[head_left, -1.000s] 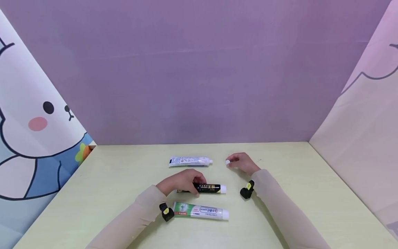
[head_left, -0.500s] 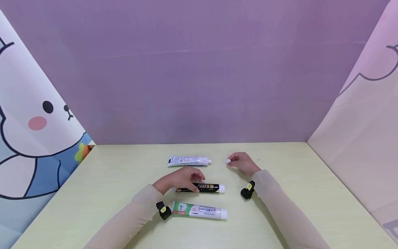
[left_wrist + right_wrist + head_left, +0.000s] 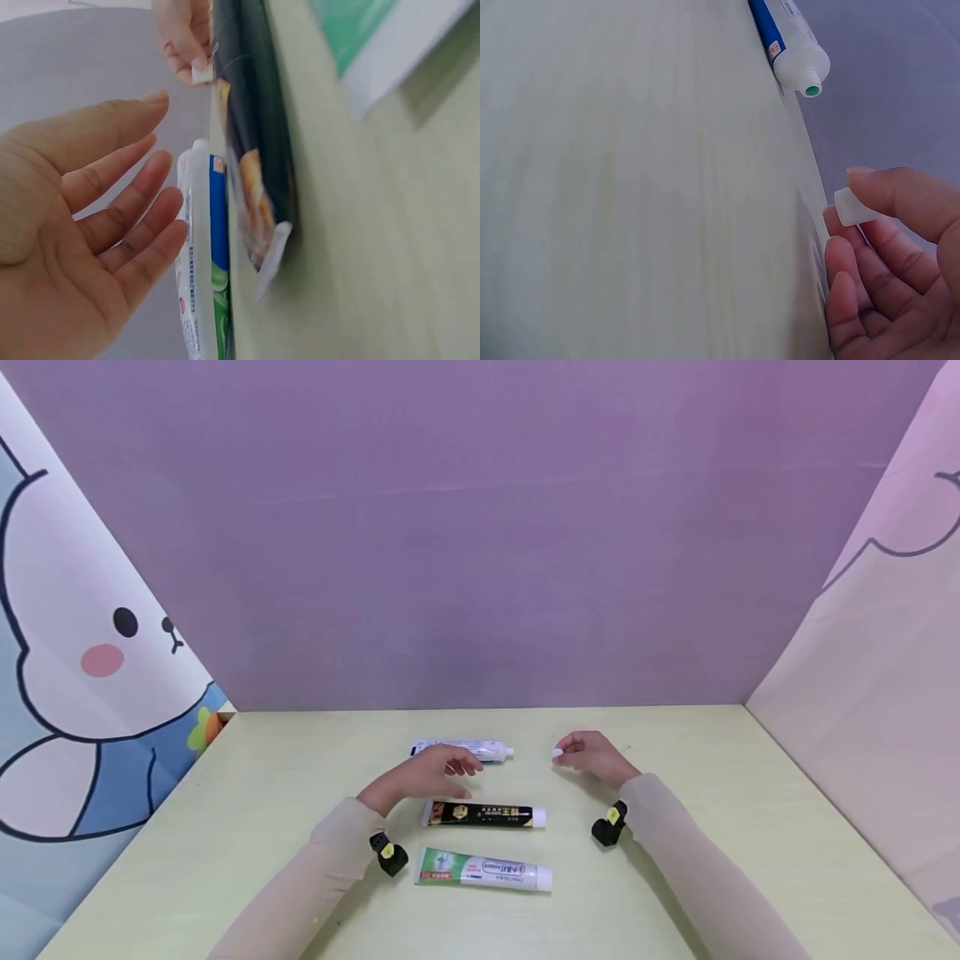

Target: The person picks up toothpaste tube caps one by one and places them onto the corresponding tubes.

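My right hand [image 3: 596, 757] pinches a small white cap [image 3: 853, 208] between thumb and fingers, low over the table at the back. To its left lies an uncapped white toothpaste tube [image 3: 491, 751]; its bare nozzle [image 3: 811, 88] with green paste inside shows in the right wrist view. My left hand [image 3: 429, 773] hovers between that tube and the black toothpaste tube [image 3: 483, 814], holding nothing. Its fingers are spread and relaxed in the left wrist view, and in the head view it hides part of the white tube. The black tube has its white cap on.
Nearest the person lies a green and white toothpaste tube [image 3: 483, 870] with its cap on. A purple panel [image 3: 480, 543] rises behind the pale table [image 3: 300, 735], and printed panels [image 3: 82, 710] flank it.
My left hand has come off the black tube and moved back and slightly left, toward the white tube. The right hand still pinches the cap, nearly in place.
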### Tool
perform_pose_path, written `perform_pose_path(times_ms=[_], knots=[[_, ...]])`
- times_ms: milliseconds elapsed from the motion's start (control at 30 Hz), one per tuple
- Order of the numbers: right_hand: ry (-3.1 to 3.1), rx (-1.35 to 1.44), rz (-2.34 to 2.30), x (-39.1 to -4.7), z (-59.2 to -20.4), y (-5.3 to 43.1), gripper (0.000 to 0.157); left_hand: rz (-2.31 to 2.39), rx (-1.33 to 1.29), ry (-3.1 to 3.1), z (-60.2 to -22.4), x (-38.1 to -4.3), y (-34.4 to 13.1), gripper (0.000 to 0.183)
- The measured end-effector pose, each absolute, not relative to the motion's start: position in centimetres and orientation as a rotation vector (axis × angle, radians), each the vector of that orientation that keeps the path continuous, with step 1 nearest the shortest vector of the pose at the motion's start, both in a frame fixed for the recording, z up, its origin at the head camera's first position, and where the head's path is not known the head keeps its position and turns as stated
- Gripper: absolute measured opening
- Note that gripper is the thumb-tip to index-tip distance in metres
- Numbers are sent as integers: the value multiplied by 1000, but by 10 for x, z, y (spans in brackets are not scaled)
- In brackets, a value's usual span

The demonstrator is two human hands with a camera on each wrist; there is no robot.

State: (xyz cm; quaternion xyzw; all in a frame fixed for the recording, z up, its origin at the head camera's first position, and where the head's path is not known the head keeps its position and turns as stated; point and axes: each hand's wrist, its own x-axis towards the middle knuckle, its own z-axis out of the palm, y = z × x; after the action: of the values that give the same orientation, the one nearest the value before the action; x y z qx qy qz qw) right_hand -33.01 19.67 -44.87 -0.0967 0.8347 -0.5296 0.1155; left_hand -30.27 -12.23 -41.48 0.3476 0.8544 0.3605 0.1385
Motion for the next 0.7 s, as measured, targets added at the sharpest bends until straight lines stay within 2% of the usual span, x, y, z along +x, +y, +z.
perform_pose_path(times_ms=[200,700], knots=[[2414,-301,-1535,-323,-447,198,22,1081,1033,2522,-412,-311,-127,34],[2419,-317,-1468,-302,-438,212,27,1117,1007,2595,-412,-327,-116,33]])
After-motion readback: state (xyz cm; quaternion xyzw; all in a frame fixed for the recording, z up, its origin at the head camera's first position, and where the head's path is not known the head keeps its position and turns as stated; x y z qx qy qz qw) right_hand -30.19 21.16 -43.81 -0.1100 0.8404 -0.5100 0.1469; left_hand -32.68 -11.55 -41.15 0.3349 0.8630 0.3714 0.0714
